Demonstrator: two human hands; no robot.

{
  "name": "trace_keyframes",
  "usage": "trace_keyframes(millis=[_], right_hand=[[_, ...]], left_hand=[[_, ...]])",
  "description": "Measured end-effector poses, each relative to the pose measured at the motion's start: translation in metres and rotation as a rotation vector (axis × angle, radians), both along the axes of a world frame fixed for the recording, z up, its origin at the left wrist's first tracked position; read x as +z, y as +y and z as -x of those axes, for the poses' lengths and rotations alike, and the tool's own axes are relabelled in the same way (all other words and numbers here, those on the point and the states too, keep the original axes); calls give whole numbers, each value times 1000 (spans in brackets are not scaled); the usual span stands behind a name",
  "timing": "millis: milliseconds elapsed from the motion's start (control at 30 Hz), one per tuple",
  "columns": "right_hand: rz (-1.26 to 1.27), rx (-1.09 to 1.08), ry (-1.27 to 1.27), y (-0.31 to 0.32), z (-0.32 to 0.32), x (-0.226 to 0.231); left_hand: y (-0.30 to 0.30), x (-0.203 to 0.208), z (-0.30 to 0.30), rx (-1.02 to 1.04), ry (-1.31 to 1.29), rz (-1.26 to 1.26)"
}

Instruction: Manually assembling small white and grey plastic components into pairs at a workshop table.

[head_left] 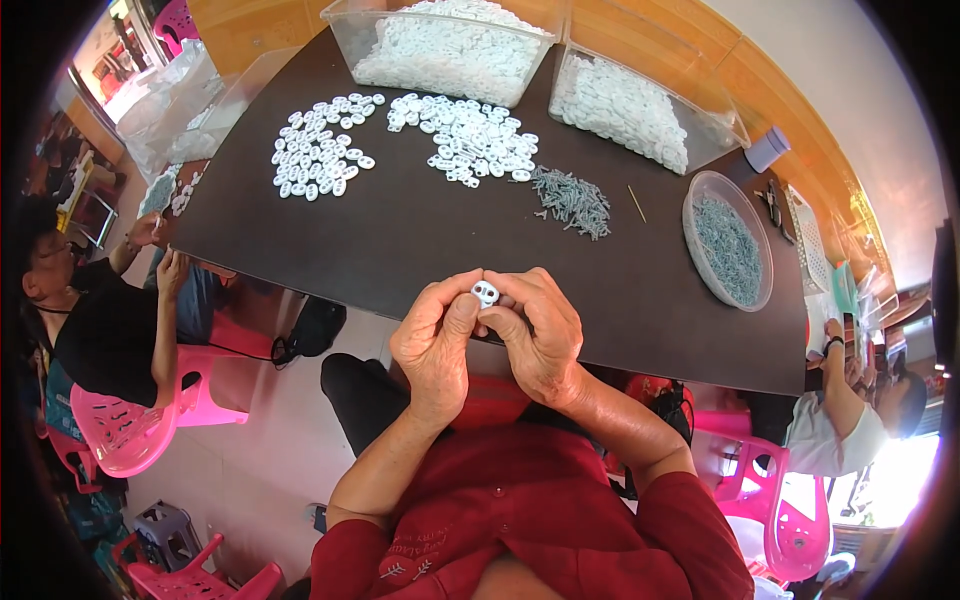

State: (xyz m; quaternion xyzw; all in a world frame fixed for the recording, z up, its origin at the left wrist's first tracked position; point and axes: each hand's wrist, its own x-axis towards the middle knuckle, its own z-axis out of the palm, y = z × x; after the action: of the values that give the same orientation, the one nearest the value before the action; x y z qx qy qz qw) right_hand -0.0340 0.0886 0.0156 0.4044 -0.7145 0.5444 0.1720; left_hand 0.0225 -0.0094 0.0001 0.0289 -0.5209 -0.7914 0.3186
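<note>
Between the fingertips of both hands, just over the table's near edge, is a small white oval plastic piece [485,291] with two dark holes. My left hand [434,350] pinches it from the left, thumb and fingers closed. From the other side my right hand [540,338] grips it the same way. Fingers hide its lower part. Beyond them on the dark table [400,240] lie two loose groups of similar white pieces, one at the left [318,150] and one near the middle [470,135]. A heap of thin grey screw-like pieces [572,203] lies right of these.
Two clear bins of white pieces [440,45] [620,105] stand at the back. At the right are a round tub [690,225] of grey pieces, a thin stick [637,203], pliers [772,205] and a lilac container [767,150]. Other people sit left [110,320] and right [835,430].
</note>
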Motion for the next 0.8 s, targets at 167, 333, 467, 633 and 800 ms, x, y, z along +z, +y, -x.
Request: trace_keyframes(millis=[167, 333, 467, 633, 800], right_hand=[[7, -7, 4, -2, -1, -3], [16, -14, 7, -5, -4, -6], [37, -20, 52, -7, -4, -10], [17, -52, 127, -10, -6, -12], [9, -60, 97, -12, -8, -16]], left_hand=[[-1, 2, 0, 39, -30, 76], [-2, -1, -2, 73, -7, 122], [-2, -3, -2, 116, 14, 152], [-1, -4, -1, 166, 10, 193], [-2, -8, -3, 140, -3, 200]])
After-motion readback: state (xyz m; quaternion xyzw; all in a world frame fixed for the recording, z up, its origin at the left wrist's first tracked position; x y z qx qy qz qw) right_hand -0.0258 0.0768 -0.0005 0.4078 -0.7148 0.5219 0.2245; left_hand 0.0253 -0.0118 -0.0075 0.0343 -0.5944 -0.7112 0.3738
